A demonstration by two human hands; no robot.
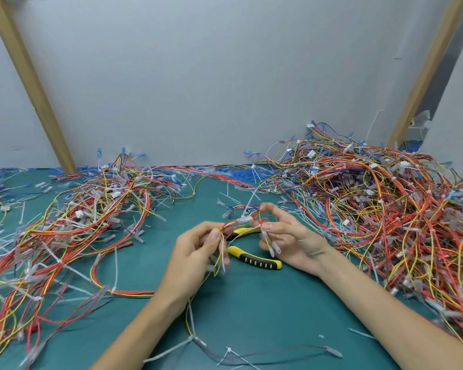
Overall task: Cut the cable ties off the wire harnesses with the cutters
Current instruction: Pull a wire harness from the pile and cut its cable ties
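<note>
Both hands hold one small wire harness [245,222] of red and yellow wires above the green mat. My left hand [198,249] grips its left end, and loose wire tails hang below the fingers. My right hand [284,236] pinches the harness's right end, where clear terminal sleeves dangle. The yellow-and-black cutters [254,259] lie on the mat beneath and between the hands, held by neither. A white cable tie [190,340] on a thin harness lies on the mat near my left forearm.
A large heap of tied harnesses [385,204] fills the right side. Another spread of harnesses [72,225] covers the left. Cut white ties litter the green mat [265,303]. A grey wall [211,76] with two wooden posts closes the back.
</note>
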